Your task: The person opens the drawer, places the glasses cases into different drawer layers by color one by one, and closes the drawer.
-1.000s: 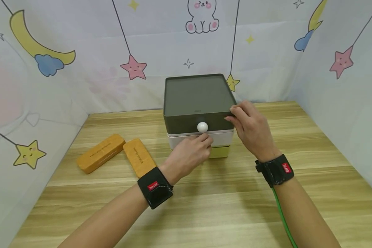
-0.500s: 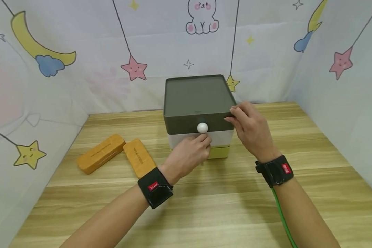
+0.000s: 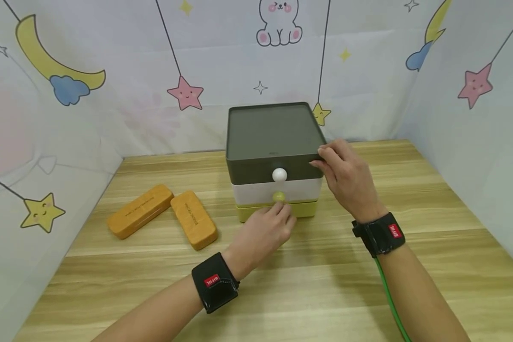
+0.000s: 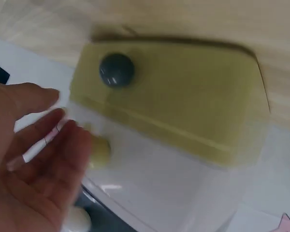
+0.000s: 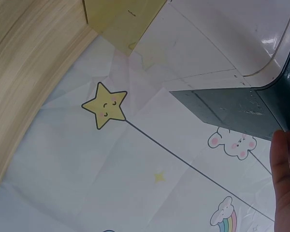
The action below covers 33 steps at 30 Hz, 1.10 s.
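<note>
A three-tier drawer box stands at the back of the table. Its dark green top tier carries a white knob, the white middle tier a yellow-green knob, and the yellow bottom tier a dark knob. A narrow rim shows along the yellow tier's top edge. My left hand is just below the yellow-green knob; in the left wrist view its thumb and fingers are apart with nothing between them. My right hand grips the top tier's right front corner, thumb on the front.
Two orange-brown oblong cases with printed lettering lie left of the box, their ends nearly meeting. A patterned cloth backdrop rises behind the box and at both sides. A green cable runs along the right forearm.
The white drawer, slightly out one second ago, went flush with the top tier. My left hand then moved down off its knob, uncovering knob and yellow tier. My right hand stayed put.
</note>
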Available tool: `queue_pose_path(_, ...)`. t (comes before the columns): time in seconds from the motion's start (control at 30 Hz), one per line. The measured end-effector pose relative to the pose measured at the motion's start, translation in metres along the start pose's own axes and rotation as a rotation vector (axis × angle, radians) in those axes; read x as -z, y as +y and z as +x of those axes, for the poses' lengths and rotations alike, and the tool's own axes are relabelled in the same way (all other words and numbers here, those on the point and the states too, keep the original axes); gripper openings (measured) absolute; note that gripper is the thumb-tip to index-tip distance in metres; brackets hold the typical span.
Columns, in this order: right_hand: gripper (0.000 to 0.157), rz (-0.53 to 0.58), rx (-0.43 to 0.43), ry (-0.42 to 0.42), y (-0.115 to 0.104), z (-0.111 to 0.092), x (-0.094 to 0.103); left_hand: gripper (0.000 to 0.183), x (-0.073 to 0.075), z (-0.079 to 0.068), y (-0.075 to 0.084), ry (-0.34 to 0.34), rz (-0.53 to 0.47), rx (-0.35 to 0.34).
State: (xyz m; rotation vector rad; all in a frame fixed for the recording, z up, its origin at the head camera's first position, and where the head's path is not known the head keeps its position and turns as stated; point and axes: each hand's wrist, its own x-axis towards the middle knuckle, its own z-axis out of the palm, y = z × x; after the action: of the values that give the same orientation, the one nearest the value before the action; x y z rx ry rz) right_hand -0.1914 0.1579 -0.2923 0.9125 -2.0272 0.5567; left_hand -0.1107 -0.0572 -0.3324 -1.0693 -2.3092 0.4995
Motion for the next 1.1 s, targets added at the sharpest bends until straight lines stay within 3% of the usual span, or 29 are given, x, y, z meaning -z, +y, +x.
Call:
queue_pose_path(0.2, 0.019, 0.006, 0.000, 0.002, 0.000, 0.001, -0.001, 0.020, -0.014, -0.002, 0.017, -0.134, -0.006, 0.194)
queue_pose_path(0.33, 0.019, 0.009, 0.005, 0.001, 0.000, 0.001, -0.001, 0.019, -0.021, -0.001, 0.020, -0.196, -0.006, 0.251)
queue_pose_path(0.57, 0.018, 0.013, 0.007, 0.003, 0.000, 0.001, -0.001, 0.005, -0.035, 0.004, 0.021, -0.152, -0.032, 0.269)
queue_pose_path(0.73, 0.019, 0.009, 0.013, 0.009, 0.000, 0.000, 0.000, 0.005, -0.040, 0.006, 0.022, -0.107, -0.034, 0.274)
queue_pose_path(1.1, 0.018, 0.009, 0.015, 0.012, -0.001, 0.001, -0.001, 0.010, -0.034, 0.000, 0.034, -0.086, -0.053, 0.290)
